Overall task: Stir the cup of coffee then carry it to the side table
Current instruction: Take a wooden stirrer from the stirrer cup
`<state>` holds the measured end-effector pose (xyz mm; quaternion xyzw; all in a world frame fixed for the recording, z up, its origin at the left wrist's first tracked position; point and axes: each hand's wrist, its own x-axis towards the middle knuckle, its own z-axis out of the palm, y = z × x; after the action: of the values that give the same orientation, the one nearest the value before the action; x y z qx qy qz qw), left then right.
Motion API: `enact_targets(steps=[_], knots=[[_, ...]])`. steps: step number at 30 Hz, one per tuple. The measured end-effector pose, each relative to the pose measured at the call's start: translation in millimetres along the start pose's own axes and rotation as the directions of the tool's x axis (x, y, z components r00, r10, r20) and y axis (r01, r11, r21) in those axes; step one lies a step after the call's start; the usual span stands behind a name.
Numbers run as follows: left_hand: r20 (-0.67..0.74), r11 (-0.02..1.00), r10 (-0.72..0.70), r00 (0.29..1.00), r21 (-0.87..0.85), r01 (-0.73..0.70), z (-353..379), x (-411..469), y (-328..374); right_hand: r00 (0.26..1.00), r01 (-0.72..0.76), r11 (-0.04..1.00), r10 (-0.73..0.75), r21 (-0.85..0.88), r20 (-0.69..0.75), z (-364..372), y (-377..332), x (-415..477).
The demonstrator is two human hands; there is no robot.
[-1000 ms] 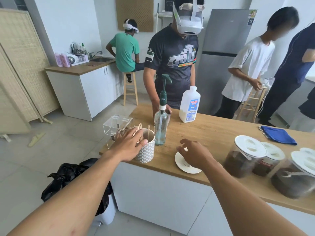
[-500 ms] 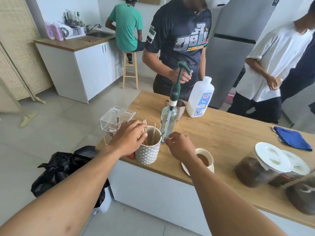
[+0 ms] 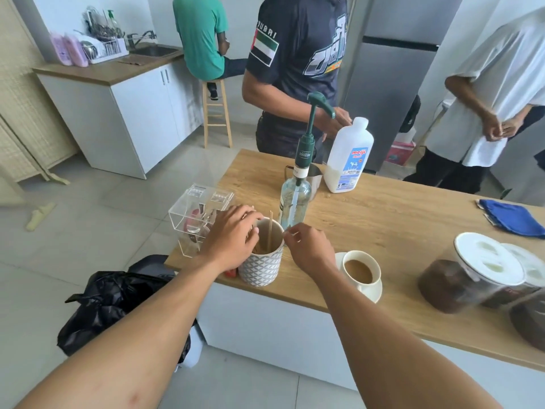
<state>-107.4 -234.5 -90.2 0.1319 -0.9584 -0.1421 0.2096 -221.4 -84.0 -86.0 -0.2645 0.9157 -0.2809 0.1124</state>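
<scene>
Progress: stirring not yet begun, carrying not yet begun; judged to be at the stage of fetching a stirrer. Coffee cup (image 3: 361, 268): white, upright on a white saucer (image 3: 374, 292) near the front edge of the wooden counter (image 3: 383, 219), filled well up with milky brown coffee, no stick in it, untouched by either hand. Stick holder (image 3: 259, 268): patterned grey-and-white tumbler just left of the cup, containing wooden stir sticks (image 3: 269, 231), one standing tall above the rim. Left hand (image 3: 233, 236): laid on the holder's left side, fingers curled over the rim and dipping inside, holding it. Right hand (image 3: 306, 246): between holder and cup, fingertips drawn close together at the holder's right rim; whether they pinch a stick cannot be told. Pump bottle (image 3: 295, 199): clear glass, green pump, behind the holder, largely drained. Milk jug (image 3: 349, 160): white plastic, capped, a low level of milk showing. Metal pitcher (image 3: 315, 174): between bottle and jug, contents hidden. Acrylic box (image 3: 197, 214): clear, lidded, at the counter's left corner, small items inside too unclear to name. Jars (image 3: 460, 278): clear with white lids, at right, holding dark brown grounds. Side table: not identifiable in view. Remaining: take a stick, stir, lift the cup, carry it off.
</scene>
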Motion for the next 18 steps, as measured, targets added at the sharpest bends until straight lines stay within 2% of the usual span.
enact_targets(steps=[8,18], knots=[[-0.044,0.998,-0.026,0.999,0.060,0.028,-3.8,-2.0,-11.3,0.993,-0.019,1.000,0.018,-0.005,-0.118,6.1,-5.9,4.8],[-0.014,0.995,-0.024,1.000,0.096,0.025,-5.4,1.8,-4.5,0.992,0.097,0.985,-0.083,0.143,-0.100,-5.9,-2.4,7.0]])
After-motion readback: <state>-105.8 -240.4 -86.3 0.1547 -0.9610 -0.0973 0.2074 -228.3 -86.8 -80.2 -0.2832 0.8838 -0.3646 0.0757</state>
